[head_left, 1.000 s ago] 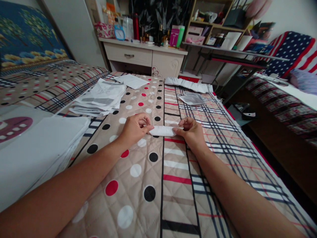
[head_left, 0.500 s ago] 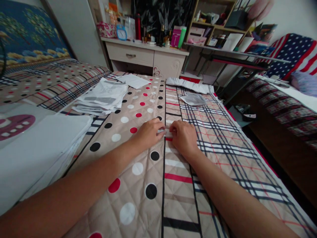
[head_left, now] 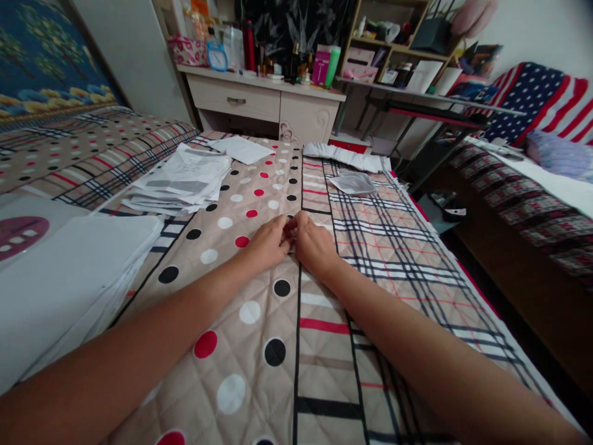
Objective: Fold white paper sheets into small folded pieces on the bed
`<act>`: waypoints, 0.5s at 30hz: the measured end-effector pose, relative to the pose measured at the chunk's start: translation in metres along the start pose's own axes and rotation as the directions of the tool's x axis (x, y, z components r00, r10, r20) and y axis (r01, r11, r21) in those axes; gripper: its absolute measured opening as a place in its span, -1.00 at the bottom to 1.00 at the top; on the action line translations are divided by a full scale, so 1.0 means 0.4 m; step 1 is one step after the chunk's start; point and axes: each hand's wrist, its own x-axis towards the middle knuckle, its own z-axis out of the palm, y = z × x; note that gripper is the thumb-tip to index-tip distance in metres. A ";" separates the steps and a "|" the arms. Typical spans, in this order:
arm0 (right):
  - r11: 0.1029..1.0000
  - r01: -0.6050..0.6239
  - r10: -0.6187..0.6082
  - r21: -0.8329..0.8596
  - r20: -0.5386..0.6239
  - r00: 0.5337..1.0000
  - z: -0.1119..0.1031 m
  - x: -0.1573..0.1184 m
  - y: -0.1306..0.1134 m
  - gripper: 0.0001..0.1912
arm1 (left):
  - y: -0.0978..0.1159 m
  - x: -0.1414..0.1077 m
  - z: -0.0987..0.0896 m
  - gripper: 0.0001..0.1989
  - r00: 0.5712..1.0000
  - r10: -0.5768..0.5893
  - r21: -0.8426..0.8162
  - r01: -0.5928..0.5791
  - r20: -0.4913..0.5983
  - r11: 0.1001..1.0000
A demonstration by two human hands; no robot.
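Note:
Both hands meet just above the middle of the patterned bedspread (head_left: 250,364). My left hand (head_left: 271,240) has its fingers curled and pinched, its fingertips against the other hand's. Right beside it, my right hand (head_left: 315,244) is closed too, knuckles up and fingers bent inward. Whatever lies between the fingertips is too small and hidden to make out. Beyond the hands, a flat clear packet (head_left: 354,183) rests on the plaid part, with a long folded white strip (head_left: 347,157) behind it.
Stacked printed papers (head_left: 178,179) and a white sheet (head_left: 243,149) lie at the back left. A large pile of white bags (head_left: 69,278) fills the near left. Behind the bed stand a white dresser (head_left: 236,99) and a shelf desk (head_left: 435,97).
My right hand has come leftward against my left hand, closing the gap between them. The small whitish piece seen between the fingers is now hidden. The view has shifted slightly.

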 end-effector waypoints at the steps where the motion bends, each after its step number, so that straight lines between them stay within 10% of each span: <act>1: 0.999 -0.007 0.008 -0.043 0.024 1.000 -0.004 -0.005 0.010 -0.82 | -0.001 -0.002 0.003 -0.74 1.000 0.010 0.003 -0.010 -0.006 1.000; 6: 0.983 -0.092 0.097 -0.162 0.019 0.995 -0.017 -0.024 0.033 -0.79 | 0.019 -0.034 0.012 -0.76 0.985 0.174 0.249 -0.163 -0.022 0.955; 10: 0.975 -0.147 0.150 -0.169 0.007 0.989 -0.014 -0.024 0.029 -0.81 | 0.074 -0.072 0.012 -0.71 0.926 0.311 0.473 -0.377 0.215 0.797; 15: 0.967 -0.149 0.160 -0.205 0.042 0.986 -0.017 -0.024 0.042 -0.78 | 0.123 -0.097 0.002 -0.57 0.941 0.161 0.621 -0.318 0.297 0.716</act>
